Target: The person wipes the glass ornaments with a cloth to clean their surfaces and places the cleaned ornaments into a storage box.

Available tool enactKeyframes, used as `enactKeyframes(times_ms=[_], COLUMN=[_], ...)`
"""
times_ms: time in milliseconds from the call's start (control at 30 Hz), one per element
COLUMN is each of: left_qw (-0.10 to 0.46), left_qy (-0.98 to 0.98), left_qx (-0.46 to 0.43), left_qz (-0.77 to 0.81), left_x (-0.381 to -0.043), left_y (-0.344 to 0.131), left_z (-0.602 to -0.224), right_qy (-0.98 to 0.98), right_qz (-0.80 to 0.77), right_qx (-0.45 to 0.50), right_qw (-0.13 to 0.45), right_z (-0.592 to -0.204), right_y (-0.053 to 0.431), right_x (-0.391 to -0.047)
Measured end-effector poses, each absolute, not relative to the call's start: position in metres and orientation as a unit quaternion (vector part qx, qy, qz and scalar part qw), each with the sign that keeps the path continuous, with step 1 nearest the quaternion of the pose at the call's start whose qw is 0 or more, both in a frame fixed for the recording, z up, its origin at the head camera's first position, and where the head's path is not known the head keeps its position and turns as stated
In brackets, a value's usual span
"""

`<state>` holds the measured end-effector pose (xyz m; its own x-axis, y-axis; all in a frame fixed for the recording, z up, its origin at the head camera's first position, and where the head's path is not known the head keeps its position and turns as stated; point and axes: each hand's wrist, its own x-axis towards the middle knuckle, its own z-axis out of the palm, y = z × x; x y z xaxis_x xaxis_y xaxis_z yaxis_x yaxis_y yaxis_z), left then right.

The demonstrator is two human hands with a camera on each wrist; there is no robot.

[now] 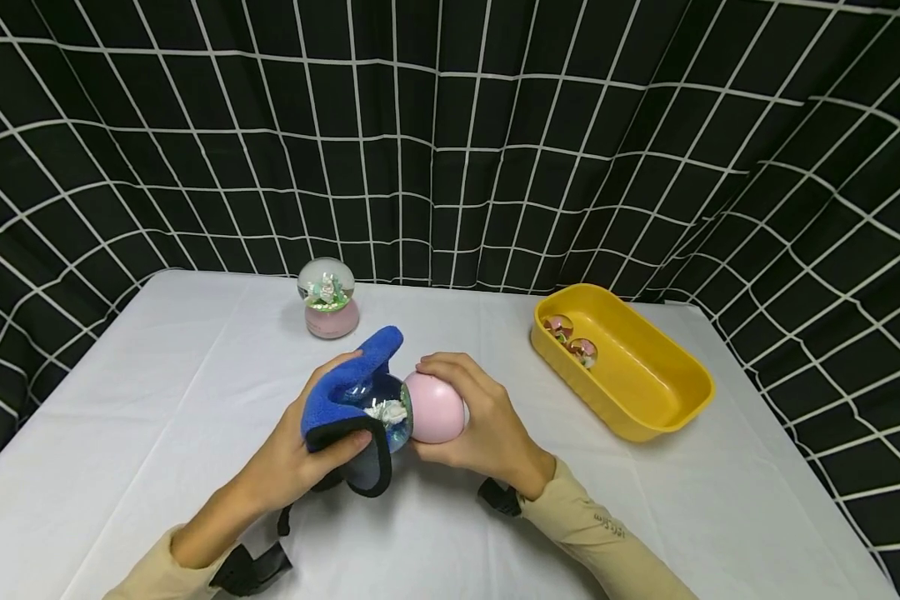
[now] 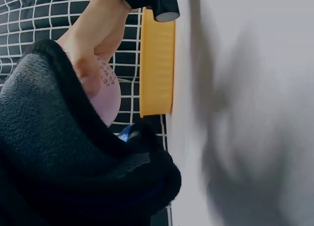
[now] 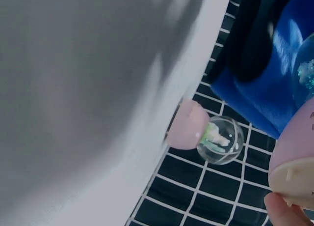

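Mid-frame, the left hand [image 1: 296, 454] pinches a blue cloth [image 1: 319, 414] against the snow globe [image 1: 392, 415]; the right hand [image 1: 489, 423] curls fingers round its pink base [image 1: 437, 408] — if the cloth slides, it could drop and crack.

Black curtain [image 1: 457, 112] with white grid lines, behind and to both sides of a white-covered table [image 1: 157, 400]
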<state>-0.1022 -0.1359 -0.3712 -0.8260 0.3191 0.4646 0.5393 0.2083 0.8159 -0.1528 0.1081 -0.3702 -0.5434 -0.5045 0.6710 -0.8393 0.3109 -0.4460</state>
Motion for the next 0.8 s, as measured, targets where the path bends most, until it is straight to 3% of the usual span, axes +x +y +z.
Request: enactKeyframes(times_ms=[300,467,800], left_qw=[0.181,0.215,0.186], left_qy=[-0.840,-0.827,-0.785], left_qx=[-0.280,-0.281,-0.257], left_qz=[-0.427,-0.438,-0.532], left_x=[-0.0963,-0.0997,-0.1013], left_y=[-0.1345,-0.1355,-0.1333], left_z=[-0.3673,-0.3702,-0.3653], right_qy=[-0.785,-0.781,-0.777], right_qz=[0.412,0.413,0.382], right_qx=[0.419,0.426,0.451], right_qw=[0.197,0.196,0.218], right_z=[-0.3689,-0.3707,-0.3726], right_y=[0.1093,0.1078,0.1050], right_x=[-0.1535,-0.1516,-0.1497])
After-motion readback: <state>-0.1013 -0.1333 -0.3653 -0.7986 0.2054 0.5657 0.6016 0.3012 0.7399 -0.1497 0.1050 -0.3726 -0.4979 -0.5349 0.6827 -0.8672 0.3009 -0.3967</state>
